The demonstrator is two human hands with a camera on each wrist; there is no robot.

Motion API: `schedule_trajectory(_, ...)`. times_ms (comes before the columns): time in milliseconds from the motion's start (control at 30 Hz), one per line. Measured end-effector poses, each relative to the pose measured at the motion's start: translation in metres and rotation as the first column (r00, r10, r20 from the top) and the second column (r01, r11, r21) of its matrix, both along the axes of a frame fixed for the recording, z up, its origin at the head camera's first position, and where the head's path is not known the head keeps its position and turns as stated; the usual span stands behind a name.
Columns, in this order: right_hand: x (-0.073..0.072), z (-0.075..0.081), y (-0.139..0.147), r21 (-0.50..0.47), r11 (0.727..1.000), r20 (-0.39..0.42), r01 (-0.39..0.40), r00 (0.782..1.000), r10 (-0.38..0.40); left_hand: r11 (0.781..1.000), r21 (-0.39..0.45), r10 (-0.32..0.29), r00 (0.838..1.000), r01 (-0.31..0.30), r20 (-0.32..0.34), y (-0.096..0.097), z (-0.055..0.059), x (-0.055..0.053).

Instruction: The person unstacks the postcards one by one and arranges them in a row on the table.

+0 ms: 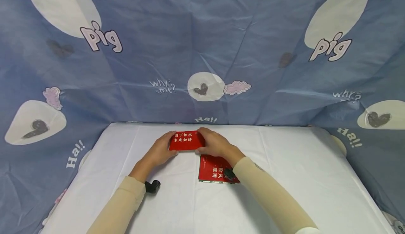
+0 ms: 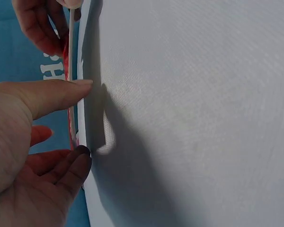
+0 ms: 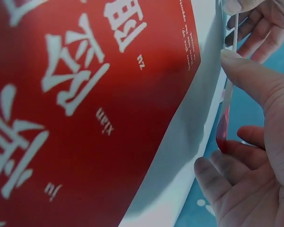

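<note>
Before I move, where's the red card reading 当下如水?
Head view, just left of centre: the red card is held between the left hand and right hand, beyond the other red card.

My left hand [image 2: 14,146] pinches the lower end of a thin red card [image 2: 71,47] seen edge-on, my thumb reaching across its pale edge and my fingertips by its bottom, while my right hand [image 2: 40,23] holds the upper end. Beside it spreads a white cloth [image 2: 203,118] with a dark shadow [image 2: 132,165] across it; blue fabric [image 2: 9,56] with white lettering [image 2: 52,71] shows behind.
</note>
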State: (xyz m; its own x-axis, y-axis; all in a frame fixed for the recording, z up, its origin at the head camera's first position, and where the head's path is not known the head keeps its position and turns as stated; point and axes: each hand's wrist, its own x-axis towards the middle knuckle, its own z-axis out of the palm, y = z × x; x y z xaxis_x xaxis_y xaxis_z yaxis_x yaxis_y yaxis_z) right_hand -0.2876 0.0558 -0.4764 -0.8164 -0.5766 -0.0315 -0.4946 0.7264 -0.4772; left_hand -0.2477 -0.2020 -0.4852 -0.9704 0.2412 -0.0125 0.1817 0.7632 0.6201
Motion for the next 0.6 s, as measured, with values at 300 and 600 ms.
schedule_trajectory(300,-0.006,-0.006,-0.012,-0.041,0.999,0.035,0.024,0.999,-0.022,0.996,0.048,0.070,0.996,-0.073,0.061,-0.003,-0.001,-0.005)
schedule_trajectory(600,-0.015,-0.008,-0.020,-0.012,0.998,0.034,0.064,0.997,-0.064,0.996,0.052,0.075,0.997,-0.077,0.036,-0.003,-0.002,-0.013)
